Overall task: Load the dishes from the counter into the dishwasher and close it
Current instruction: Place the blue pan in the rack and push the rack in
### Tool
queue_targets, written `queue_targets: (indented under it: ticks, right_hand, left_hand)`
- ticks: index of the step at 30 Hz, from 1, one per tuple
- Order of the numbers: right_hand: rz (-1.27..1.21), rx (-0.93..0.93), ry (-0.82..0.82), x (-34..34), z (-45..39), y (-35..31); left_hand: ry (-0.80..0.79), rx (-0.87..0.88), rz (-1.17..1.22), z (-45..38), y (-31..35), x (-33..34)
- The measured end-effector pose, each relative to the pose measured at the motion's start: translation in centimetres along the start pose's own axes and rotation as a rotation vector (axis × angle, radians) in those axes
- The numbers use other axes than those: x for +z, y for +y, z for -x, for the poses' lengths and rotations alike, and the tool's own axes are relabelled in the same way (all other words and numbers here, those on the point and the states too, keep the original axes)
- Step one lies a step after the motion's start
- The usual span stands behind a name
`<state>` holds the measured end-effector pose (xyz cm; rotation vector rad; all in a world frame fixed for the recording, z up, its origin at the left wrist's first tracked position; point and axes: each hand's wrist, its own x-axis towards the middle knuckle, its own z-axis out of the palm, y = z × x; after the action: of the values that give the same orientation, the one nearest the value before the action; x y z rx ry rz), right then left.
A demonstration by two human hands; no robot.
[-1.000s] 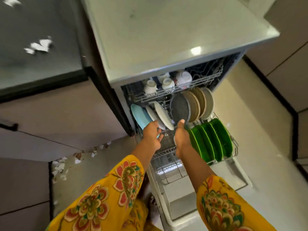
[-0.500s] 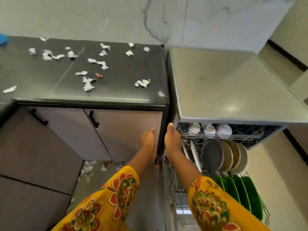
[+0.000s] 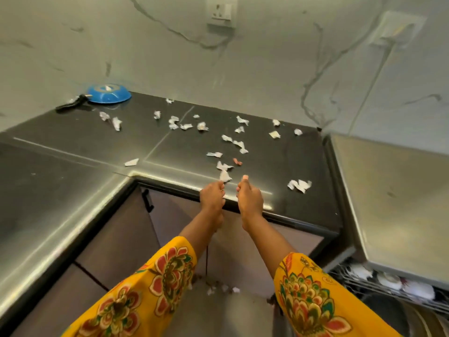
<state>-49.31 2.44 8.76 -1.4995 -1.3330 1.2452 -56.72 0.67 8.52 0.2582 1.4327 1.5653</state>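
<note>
**Both hands empty at the counter edge, blue pan way off in the back corner**

Closest to the camera you get two yellow floral sleeves (image 3: 170, 271), one per arm, stretching forward. The left hand (image 3: 211, 198) and right hand (image 3: 250, 197) sit side by side over the front lip of the dark counter (image 3: 73, 152), a small gap between them. Neither holds anything. Fingers look loosely curled, relaxed, with the right thumb poking up a bit; the left fingertips are just beside a paper scrap (image 3: 224, 176), though I can't tell if they actually touch it.

Down at the bottom right, the dishwasher (image 3: 393, 195) stands open under its pale steel top. You can see its upper rack (image 3: 388, 283) with a few white cups (image 3: 388, 279) in it, kind of blurry. That's to the right of the right arm and lower than both hands.

Past the hands, the counter is littered with torn white paper bits, plus one small reddish scrap (image 3: 237, 162).

The only dish left up there is the blue pan (image 3: 108, 93) with a black handle (image 3: 70, 104), upside down by the look of it. It's in the far left corner against the marble wall (image 3: 267, 69), well apart from both hands and farther from the right one.

On the wall, a socket (image 3: 221, 11) up top.
</note>
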Motion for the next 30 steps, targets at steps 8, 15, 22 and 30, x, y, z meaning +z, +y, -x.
queue_targets:
  ticks: [8, 15, 22, 30]
  right_hand:
    - [0.018, -0.021, -0.077, 11.5, -2.0, -3.9]
    - [0.068, -0.054, -0.203, 19.4, -3.0, -5.5]
    - [0.111, -0.054, -0.302, 26.4, -6.0, -6.9]
    - [0.160, -0.043, -0.386, 34.8, -12.2, -9.7]
  left_hand:
    - [0.096, 0.056, 0.025, -6.3, 6.5, -7.4]
    - [0.236, 0.116, 0.033, -10.9, 9.9, -13.2]
    - [0.360, 0.114, 0.131, -16.5, 12.6, -17.6]
    - [0.393, 0.160, 0.128, -25.0, 17.2, -20.2]
